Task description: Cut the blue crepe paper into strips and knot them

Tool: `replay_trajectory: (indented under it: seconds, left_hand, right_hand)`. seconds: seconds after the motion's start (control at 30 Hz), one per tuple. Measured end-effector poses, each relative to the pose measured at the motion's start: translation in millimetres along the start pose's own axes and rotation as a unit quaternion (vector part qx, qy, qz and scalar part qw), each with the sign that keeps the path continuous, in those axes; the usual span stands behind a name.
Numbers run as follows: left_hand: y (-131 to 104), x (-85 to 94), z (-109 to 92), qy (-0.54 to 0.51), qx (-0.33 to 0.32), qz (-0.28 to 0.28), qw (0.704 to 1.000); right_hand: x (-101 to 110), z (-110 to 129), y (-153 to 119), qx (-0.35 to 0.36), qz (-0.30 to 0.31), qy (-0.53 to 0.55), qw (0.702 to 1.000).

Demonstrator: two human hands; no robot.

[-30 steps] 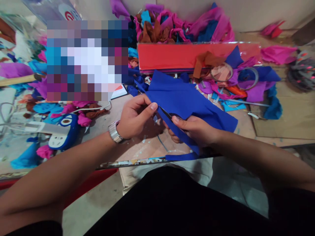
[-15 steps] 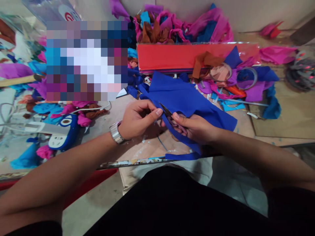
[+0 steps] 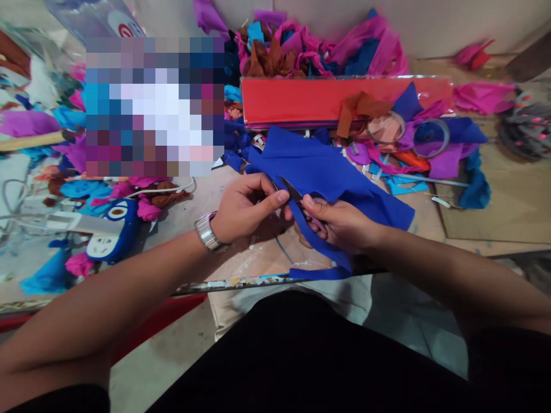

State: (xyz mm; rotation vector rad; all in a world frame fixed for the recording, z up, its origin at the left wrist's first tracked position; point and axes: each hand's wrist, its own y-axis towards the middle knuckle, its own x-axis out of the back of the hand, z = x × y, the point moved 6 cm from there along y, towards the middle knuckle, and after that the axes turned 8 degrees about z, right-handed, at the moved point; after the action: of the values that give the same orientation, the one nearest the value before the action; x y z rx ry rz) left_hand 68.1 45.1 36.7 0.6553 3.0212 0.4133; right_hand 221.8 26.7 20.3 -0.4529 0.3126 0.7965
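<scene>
The blue sheet [image 3: 310, 163] lies mid-table, its cut strip [image 3: 321, 274] trailing at six o'clock. The scissors [image 3: 293, 189] bite its edge at eight, the right hand [image 3: 344, 221] closed round their handles. Just beside, the left hand [image 3: 247, 209] pinches that edge. Beyond: red pack [image 3: 301, 100] at twelve, tape roll [image 3: 446, 137] at two, cardboard [image 3: 495, 215] at three, power strip [image 3: 112, 229] near nine.

L hand [image 3: 249, 207] is pinching; R hand [image 3: 338, 222] is curled w/ thumb [image 3: 316, 207] on top; both forearms [image 3: 150, 281] angle inward.
</scene>
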Motion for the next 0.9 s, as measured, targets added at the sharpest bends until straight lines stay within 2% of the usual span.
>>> replay_trajectory:
  seconds: [0.3, 0.5, 0.67, 0.9]
  left_hand:
    - [-0.6, 1.0, 5.2, 0.018, 0.003, -0.003, 1.000]
    - [-0.5, 2.3, 5.6, 0.034, 0.006, -0.012, 0.999]
    - [0.7, 0.7, 2.5, 0.032, -0.006, -0.006, 0.999]
    - [-0.6, 1.2, 8.1, 0.029, 0.011, -0.004, 1.000]
  right_hand:
    - [-5.9, -2.8, 1.7, 0.013, 0.023, 0.038, 0.999]
    - [-5.9, -8.7, 1.6, -0.013, 0.018, 0.070, 0.997]
    - [-10.7, -9.1, 2.6, -0.013, 0.042, 0.100, 0.994]
    - [-8.2, -12.1, 2.7, -0.024, 0.040, 0.090, 0.995]
